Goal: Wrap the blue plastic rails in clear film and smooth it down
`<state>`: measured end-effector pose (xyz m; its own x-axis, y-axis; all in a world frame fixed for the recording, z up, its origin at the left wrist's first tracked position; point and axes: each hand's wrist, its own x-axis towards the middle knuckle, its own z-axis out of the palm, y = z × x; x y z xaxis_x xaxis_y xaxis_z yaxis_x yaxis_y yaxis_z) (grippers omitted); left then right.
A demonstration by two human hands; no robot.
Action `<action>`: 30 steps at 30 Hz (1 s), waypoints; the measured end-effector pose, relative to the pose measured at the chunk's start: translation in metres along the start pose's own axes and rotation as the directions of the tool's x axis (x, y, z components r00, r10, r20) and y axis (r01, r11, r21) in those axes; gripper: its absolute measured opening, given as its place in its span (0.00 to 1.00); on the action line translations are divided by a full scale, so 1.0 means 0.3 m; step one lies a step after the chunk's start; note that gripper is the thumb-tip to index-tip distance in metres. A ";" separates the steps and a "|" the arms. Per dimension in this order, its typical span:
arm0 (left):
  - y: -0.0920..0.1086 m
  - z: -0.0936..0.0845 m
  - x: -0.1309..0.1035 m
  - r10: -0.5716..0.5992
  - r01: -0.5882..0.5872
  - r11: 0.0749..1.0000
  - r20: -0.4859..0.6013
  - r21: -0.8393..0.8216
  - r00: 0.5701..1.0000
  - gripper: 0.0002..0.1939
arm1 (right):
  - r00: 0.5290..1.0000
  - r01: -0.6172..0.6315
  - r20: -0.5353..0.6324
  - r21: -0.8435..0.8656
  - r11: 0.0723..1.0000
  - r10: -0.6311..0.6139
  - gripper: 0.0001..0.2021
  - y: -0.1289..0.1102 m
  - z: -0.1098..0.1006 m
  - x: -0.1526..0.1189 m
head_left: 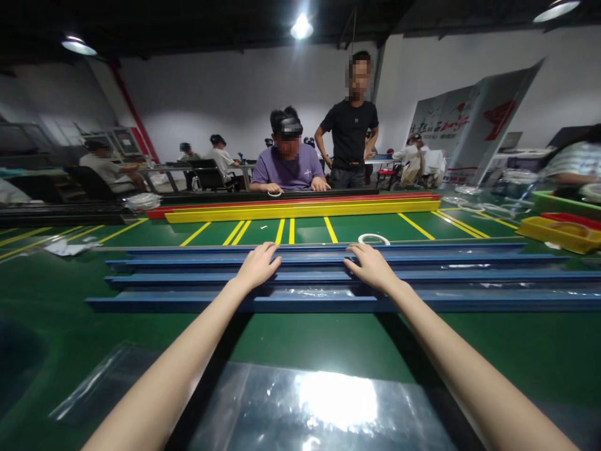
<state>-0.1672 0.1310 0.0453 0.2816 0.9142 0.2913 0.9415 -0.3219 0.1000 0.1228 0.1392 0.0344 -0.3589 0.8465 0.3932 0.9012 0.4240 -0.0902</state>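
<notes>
Several long blue channel strips [173, 305] lie side by side across the green table in front of me. My left hand [257, 265] reaches over them, fingers stretched forward onto the farthest strip and thumb held apart. To its right, my right hand [372, 267] rests in much the same way, with its fingertips at that far strip and its thumb spread. Neither hand is wrapped around anything that I can see. Just beyond my right fingers lies a white ring [374, 235], like a roll of tape. Clear plastic film [263, 401] lies under my forearms, shining with glare.
Yellow strips [300, 211] and red strips [417, 198] lie across the table beyond yellow floor-style lines. A co-worker in purple [291, 166] sits opposite; another person [354, 125] stands behind. Yellow tray [558, 233] stands right; crumpled plastic [70, 246] lies left.
</notes>
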 end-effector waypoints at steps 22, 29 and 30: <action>0.063 0.127 0.188 -0.034 0.031 0.999 0.145 0.018 0.989 0.37 | 0.960 0.013 0.280 -0.127 0.992 0.023 0.36 -0.020 0.056 0.188; 0.059 0.136 0.195 -0.048 0.044 0.997 0.054 0.066 0.997 0.36 | 0.940 -0.162 0.276 -0.160 0.974 0.202 0.44 0.017 0.089 0.203; 0.059 0.140 0.193 -0.048 0.045 0.996 0.027 0.071 0.998 0.36 | 0.940 -0.178 0.262 -0.171 0.969 0.219 0.45 0.022 0.092 0.204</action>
<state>-0.1265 0.1886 0.0240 0.2415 0.9349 0.2600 0.9641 -0.2616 0.0451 0.1000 0.2027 0.0326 -0.2038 0.9729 0.1096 0.9787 0.2051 -0.0012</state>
